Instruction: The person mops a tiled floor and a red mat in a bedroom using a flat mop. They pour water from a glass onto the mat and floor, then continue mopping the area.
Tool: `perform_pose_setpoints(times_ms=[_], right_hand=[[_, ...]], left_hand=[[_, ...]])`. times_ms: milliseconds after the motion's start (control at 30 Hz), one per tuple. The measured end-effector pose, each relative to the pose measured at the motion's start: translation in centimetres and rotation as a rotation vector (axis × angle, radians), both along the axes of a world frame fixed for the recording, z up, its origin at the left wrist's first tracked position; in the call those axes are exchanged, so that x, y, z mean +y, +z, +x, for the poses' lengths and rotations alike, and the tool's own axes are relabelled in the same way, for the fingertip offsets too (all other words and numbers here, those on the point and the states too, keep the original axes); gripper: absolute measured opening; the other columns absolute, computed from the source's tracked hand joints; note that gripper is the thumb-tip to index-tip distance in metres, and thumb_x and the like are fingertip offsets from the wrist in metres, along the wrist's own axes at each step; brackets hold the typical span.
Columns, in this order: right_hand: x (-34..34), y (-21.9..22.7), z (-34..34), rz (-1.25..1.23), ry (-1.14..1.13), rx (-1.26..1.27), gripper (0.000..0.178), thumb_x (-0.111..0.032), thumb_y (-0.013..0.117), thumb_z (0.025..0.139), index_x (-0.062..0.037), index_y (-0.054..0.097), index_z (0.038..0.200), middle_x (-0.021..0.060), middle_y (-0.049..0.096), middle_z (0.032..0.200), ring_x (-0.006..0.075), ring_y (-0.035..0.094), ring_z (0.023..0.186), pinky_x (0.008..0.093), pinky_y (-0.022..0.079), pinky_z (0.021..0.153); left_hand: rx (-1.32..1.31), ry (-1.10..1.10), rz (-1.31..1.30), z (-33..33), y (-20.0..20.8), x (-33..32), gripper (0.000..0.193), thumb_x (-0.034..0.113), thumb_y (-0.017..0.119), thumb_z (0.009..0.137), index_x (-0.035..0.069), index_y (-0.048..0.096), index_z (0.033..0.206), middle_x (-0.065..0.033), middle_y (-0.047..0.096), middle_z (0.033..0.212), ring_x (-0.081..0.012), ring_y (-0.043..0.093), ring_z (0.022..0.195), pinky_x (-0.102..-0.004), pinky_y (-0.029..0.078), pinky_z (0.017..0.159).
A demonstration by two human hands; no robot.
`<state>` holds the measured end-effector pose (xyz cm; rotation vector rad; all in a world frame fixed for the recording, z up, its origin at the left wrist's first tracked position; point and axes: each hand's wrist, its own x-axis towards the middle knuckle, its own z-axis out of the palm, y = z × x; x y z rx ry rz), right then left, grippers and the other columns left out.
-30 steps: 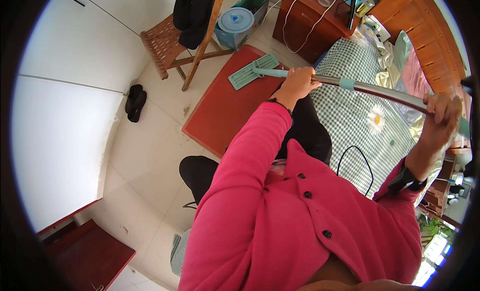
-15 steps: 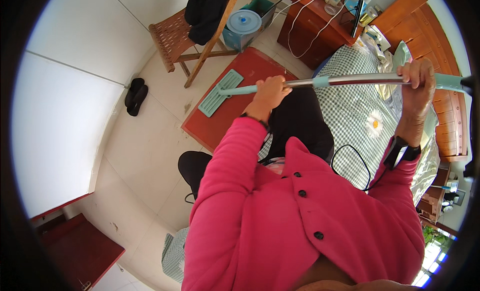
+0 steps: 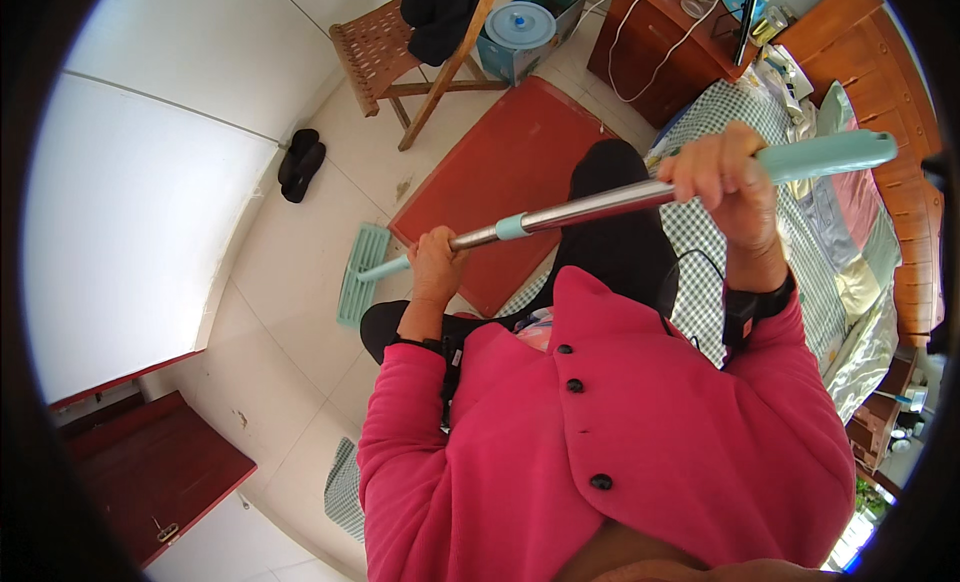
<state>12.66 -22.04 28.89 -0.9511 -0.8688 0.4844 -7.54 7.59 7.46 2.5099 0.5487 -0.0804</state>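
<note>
Tiles of pale cream cover the floor (image 3: 300, 272) at the far left, where a pair of black slippers (image 3: 301, 164) lies well apart from the work. Nearer, the flat mint-green mop head (image 3: 361, 274) rests on those tiles, just beyond and to the left of the left hand (image 3: 436, 265). That hand is clenched round the lower part of the long mop handle of shiny metal with mint-green plastic fittings (image 3: 590, 204), low on the shaft close to the head. Beyond it lies a red rectangular floor mat (image 3: 500, 172), and past that a brown wooden chair (image 3: 385, 52) draped with dark clothing, with a round blue-lidded bucket (image 3: 519, 26) beside it. Further right, the right hand (image 3: 728, 174) grasps the handle high up, just before its mint-green end grip, held above a bed with a green checked cover (image 3: 720, 282). Judging by the mop head's place at the mat's near corner, the mopping looks mid-stroke; how much floor is done cannot be told, as no wet trace shows.
</note>
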Motion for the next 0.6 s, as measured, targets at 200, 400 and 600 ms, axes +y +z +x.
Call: perform_pose_setpoints(times_ms=[200, 400, 600], right_hand=[[-2.2, 5.7, 1.7, -0.055, -0.073, -0.219, 0.039, -0.043, 0.042, 0.102, -0.0142, 0.036, 0.075, 0.0012, 0.046, 0.066, 0.0206, 0.057, 0.072, 0.0462, 0.050, 0.088], [-4.0, 10.5, 1.1, -0.134, -0.208, -0.263, 0.040, -0.048, 0.047, 0.099, -0.0192, 0.035, 0.074, -0.0034, 0.039, 0.067, 0.0154, 0.046, 0.075, 0.0426, 0.041, 0.089], [-5.0, 10.1, 1.6, -0.135, -0.324, -0.236, 0.038, -0.049, 0.051, 0.097, -0.0173, 0.043, 0.077, -0.0014, 0.043, 0.067, 0.0170, 0.050, 0.081, 0.0433, 0.043, 0.088]], left_hand=[[-0.201, -0.121, -0.091, 6.2, 2.8, -0.3, 0.030, 0.028, 0.077, 0.076, 0.010, 0.055, 0.087, -0.0085, 0.060, 0.080, -0.0321, 0.057, 0.087, -0.0440, 0.036, 0.087], [-0.110, -0.366, -0.389, 10.7, 5.5, -1.1, 0.032, 0.029, 0.072, 0.084, 0.004, 0.060, 0.100, -0.0091, 0.061, 0.086, -0.0195, 0.056, 0.086, -0.0315, 0.043, 0.080], [-0.353, -0.206, -0.623, 9.0, 3.9, 0.3, 0.039, 0.034, 0.064, 0.090, 0.004, 0.062, 0.115, -0.0134, 0.066, 0.103, -0.0251, 0.061, 0.104, -0.0352, 0.046, 0.091]])
